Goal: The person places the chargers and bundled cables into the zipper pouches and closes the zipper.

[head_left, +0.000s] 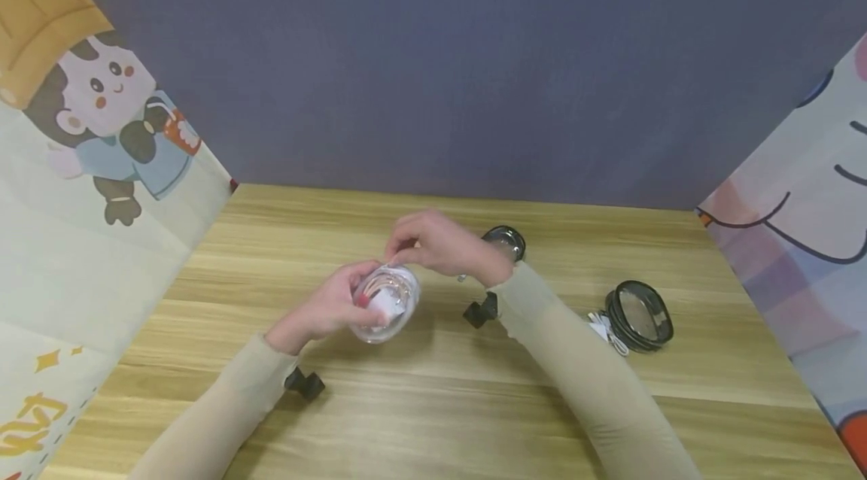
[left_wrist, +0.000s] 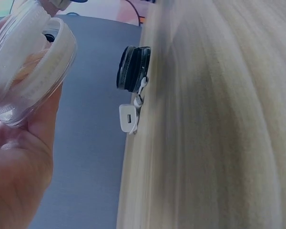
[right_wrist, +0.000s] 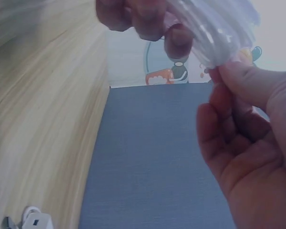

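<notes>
A round clear container (head_left: 405, 278) with a white item and a coiled cable inside is held above the table by my left hand (head_left: 332, 307), thumb across its front. At the container's upper edge, my right hand (head_left: 436, 243) pinches the rim between thumb and index finger. In the left wrist view the clear container (left_wrist: 33, 95) shows two thick frosted rims with a gap between them on one side, my left hand (left_wrist: 24, 167) beneath. The right wrist view has the container (right_wrist: 214, 33) at the top and my right hand (right_wrist: 252, 143) pinching its edge.
On the wooden table (head_left: 433, 420), a dark-rimmed round container (head_left: 640, 314) stands at the right, beside a white cable (head_left: 612, 337). Another dark-rimmed container (head_left: 508, 239) lies behind my right wrist. A white charger (left_wrist: 128, 118) shows in the left wrist view. A grey panel (head_left: 460, 74) rises behind.
</notes>
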`<state>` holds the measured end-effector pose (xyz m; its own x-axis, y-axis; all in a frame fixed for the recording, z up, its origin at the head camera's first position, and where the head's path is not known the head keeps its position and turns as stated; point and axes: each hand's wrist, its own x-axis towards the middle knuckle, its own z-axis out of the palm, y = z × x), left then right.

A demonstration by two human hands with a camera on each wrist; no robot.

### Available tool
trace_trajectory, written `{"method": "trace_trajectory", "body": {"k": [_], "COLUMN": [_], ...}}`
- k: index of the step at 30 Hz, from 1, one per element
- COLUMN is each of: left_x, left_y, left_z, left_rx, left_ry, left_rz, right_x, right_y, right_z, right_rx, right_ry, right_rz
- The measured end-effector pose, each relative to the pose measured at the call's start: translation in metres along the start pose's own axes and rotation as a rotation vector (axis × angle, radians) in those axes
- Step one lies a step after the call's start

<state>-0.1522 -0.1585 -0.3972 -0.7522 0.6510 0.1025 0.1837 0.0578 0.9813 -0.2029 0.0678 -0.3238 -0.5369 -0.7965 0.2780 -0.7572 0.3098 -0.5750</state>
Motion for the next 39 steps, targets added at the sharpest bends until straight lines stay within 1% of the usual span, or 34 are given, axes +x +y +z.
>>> {"method": "trace_trajectory", "body": {"k": [2,4,8,10,16,19,21,22,24,26,27,28,29,31,33,35,37,39], "left_x": [-0.001,-0.001,-0.005,-0.006,-0.007,-0.008,-0.009,-0.01,-0.01,-0.011,-0.011,-0.011,-0.011,-0.011,-0.012,-0.014,-0.015,-0.016], "left_y": [0.0,0.001,0.003,0.004,0.007,0.009,0.011,0.012,0.014,0.017,0.02,0.022,0.024,0.028,0.031,0.033,0.034,0.035], "left_z": [0.0,0.0,-0.001,-0.001,0.003,0.006,0.008,0.009,0.01,0.011,0.012,0.012,0.012,0.013,0.014,0.015,0.017,0.018], "left_rx": [0.008,0.026,0.11,0.141,0.224,0.275,0.353,0.41,0.567,0.749,0.826,0.896,0.949,1.016,1.061,1.109,1.156,1.203], "left_ry": [0.014,0.047,0.16,0.201,0.264,0.301,0.321,0.324,0.329,0.343,0.349,0.357,0.365,0.375,0.38,0.385,0.387,0.392], "left_rz": [-0.003,-0.006,-0.02,-0.026,0.007,0.022,0.045,0.083,0.197,0.348,0.425,0.494,0.541,0.603,0.637,0.663,0.697,0.736], "right_x": [-0.002,-0.005,-0.012,-0.015,-0.023,-0.027,-0.03,-0.032,-0.037,-0.043,-0.045,-0.047,-0.049,-0.053,-0.056,-0.058,-0.06,-0.062], "right_y": [0.001,0.001,0.001,0.002,0.002,0.001,0.001,0.0,0.0,-0.002,-0.003,-0.003,-0.004,-0.007,-0.009,-0.012,-0.015,-0.018], "right_z": [0.001,0.002,0.004,0.004,0.007,0.009,0.01,0.011,0.013,0.015,0.016,0.017,0.017,0.018,0.019,0.021,0.023,0.026], "right_rx": [-0.007,-0.011,0.003,0.012,0.021,0.012,-0.005,-0.015,-0.042,-0.068,-0.079,-0.086,-0.088,-0.084,-0.067,-0.029,0.023,0.109], "right_ry": [0.03,0.069,0.15,0.182,0.246,0.284,0.31,0.324,0.351,0.377,0.391,0.405,0.415,0.429,0.433,0.43,0.427,0.431], "right_rz": [0.003,0.013,0.033,0.027,-0.028,-0.075,-0.116,-0.138,-0.187,-0.225,-0.241,-0.255,-0.265,-0.273,-0.265,-0.25,-0.22,-0.173]}}
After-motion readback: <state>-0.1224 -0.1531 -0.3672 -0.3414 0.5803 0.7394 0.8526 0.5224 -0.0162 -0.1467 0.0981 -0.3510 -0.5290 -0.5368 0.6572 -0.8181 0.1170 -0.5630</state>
